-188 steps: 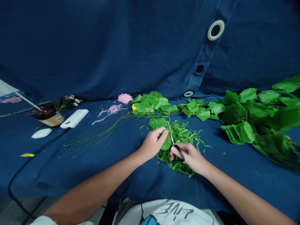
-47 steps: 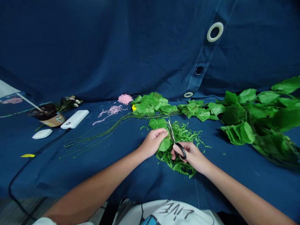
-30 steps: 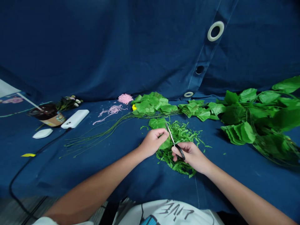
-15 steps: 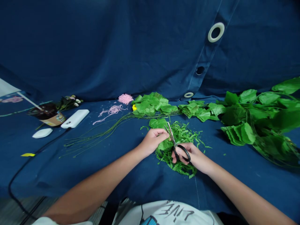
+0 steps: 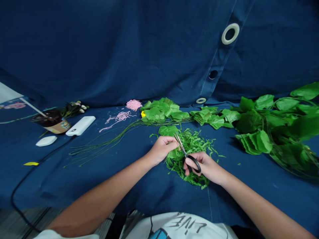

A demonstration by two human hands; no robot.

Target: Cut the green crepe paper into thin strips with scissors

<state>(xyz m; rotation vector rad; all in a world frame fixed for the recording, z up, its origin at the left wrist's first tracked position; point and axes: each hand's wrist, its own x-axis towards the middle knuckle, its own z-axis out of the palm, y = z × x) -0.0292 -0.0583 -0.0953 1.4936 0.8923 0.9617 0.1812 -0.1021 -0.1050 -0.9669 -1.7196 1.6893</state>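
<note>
Thumb and fingers of my left hand (image 5: 161, 150) are pinched together on a green leaf (image 5: 173, 152), whose lower part shows below the fingertips. My right hand (image 5: 203, 166) grips black-handled scissors (image 5: 183, 147), fingers in the loops. The narrow blades point up and to the left, slightly apart, right by my left fingertips. Under both hands spreads a heap of shredded green strips (image 5: 196, 144). Another flat leaf (image 5: 167, 130) lies just behind my left hand. What exactly sits between the blades is too small to tell.
Behind lie stacked green leaves (image 5: 161, 111) and thin green stems (image 5: 117, 134). More leafy stems (image 5: 281, 122) spread on the right. To the left are pink shreds (image 5: 134, 105), a white power bank (image 5: 81, 125) with a black cable (image 5: 32, 169), and a drink cup (image 5: 56, 124).
The scissors have shifted slightly to the left, and their blades are a little closer together. My left hand stays in nearly the same place.
</note>
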